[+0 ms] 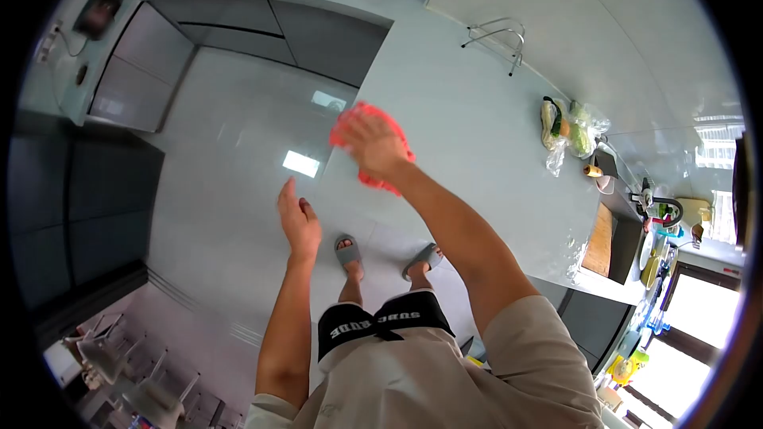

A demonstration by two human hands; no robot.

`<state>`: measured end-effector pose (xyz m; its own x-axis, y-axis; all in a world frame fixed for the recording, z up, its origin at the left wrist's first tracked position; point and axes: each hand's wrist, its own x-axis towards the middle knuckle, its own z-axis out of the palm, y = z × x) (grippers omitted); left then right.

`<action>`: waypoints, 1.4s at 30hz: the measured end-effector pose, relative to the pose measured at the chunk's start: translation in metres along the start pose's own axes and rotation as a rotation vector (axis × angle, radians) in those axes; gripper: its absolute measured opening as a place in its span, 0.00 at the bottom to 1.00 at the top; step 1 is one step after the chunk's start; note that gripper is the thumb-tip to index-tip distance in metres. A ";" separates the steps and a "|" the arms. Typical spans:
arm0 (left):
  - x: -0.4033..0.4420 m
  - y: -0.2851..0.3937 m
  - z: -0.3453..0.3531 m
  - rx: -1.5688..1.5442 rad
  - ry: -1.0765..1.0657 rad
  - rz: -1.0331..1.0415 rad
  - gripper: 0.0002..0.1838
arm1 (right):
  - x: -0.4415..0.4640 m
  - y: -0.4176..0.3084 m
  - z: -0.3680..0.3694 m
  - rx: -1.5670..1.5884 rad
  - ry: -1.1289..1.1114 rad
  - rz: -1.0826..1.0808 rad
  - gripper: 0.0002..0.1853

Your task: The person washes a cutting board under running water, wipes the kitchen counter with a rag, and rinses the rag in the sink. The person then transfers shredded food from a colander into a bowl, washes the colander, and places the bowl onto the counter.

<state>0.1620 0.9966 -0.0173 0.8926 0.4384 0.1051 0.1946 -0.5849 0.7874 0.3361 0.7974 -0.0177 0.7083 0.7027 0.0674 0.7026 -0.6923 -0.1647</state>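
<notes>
Pale desk point(477, 159) stretches beside the right grip point(372, 141), which presses flat over a red cloth point(375, 182); the left grip point(300, 222), loose and empty, hangs nearby. Wiping seems unfinished: wet spots point(576, 258) lie well apart.

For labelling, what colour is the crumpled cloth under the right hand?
The cloth is red; head view.

I wear a loose beige shirt point(421, 389) with 2 short sleeves point(532, 338), black shorts point(342, 322) with white lettering and pale edging at the hems, and 2 grey open-toed slippers point(345, 253).
</notes>
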 end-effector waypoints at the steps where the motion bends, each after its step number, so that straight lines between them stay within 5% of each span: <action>1: 0.008 0.007 0.008 -0.020 -0.058 0.000 0.32 | 0.010 0.013 -0.002 -0.026 0.040 0.164 0.26; 5: 0.045 0.029 0.046 0.056 -0.084 0.159 0.30 | -0.043 0.011 0.000 -0.096 -0.029 -0.063 0.27; 9: 0.082 0.051 0.097 0.073 -0.059 0.056 0.26 | -0.036 0.037 -0.012 0.053 -0.042 -0.186 0.27; 16: 0.133 0.102 0.179 0.053 -0.087 -0.029 0.24 | 0.097 0.159 -0.024 0.001 0.086 0.275 0.29; 18: 0.131 0.107 0.196 0.464 0.053 0.316 0.24 | 0.109 0.188 -0.021 0.022 0.121 0.440 0.31; 19: 0.131 0.108 0.202 0.466 0.035 0.321 0.24 | 0.107 0.198 -0.017 0.012 0.193 0.512 0.32; 28: 0.126 0.105 0.202 0.482 0.019 0.382 0.23 | -0.096 0.229 -0.035 -0.004 0.285 1.019 0.36; 34: 0.104 0.102 0.197 0.401 -0.074 0.508 0.24 | -0.317 0.145 -0.041 -0.162 0.287 1.302 0.36; 39: -0.003 0.163 0.230 0.171 -0.248 0.637 0.25 | -0.336 0.032 -0.042 -0.003 0.100 1.003 0.33; 42: -0.072 0.192 0.243 0.004 -0.435 0.730 0.25 | -0.369 0.042 -0.062 0.016 0.133 0.876 0.32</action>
<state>0.2337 0.6868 -0.0208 0.8716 -0.3509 0.3423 -0.4903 -0.6221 0.6104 0.1081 0.4989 0.0111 0.9942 -0.1046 0.0239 -0.0967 -0.9697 -0.2242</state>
